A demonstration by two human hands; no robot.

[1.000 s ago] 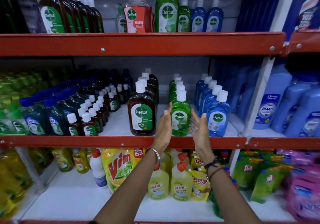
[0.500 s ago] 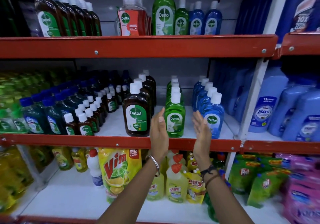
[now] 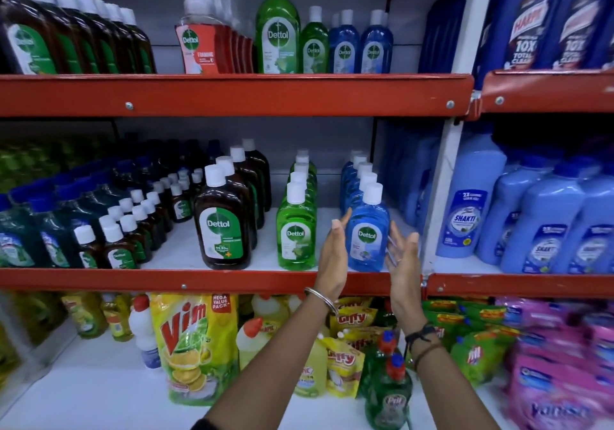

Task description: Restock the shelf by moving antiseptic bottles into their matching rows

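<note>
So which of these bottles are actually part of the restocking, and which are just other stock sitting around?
Part of the job:
- blue bottle, front of its row, between both open hands
- left hand
- right hand
- green bottle row
- brown bottle row

Just other stock:
- yellow pouch
- pale blue jugs
- pink packs

green bottles point(image 3: 26, 164) at far left blur (labels unreadable); rear blue bottles point(image 3: 352, 170) mostly hidden.

Glossy translucent plastic blue bottle point(image 3: 367, 230) (white cap matt), painted metal shelf edge point(image 3: 232, 280)
</note>
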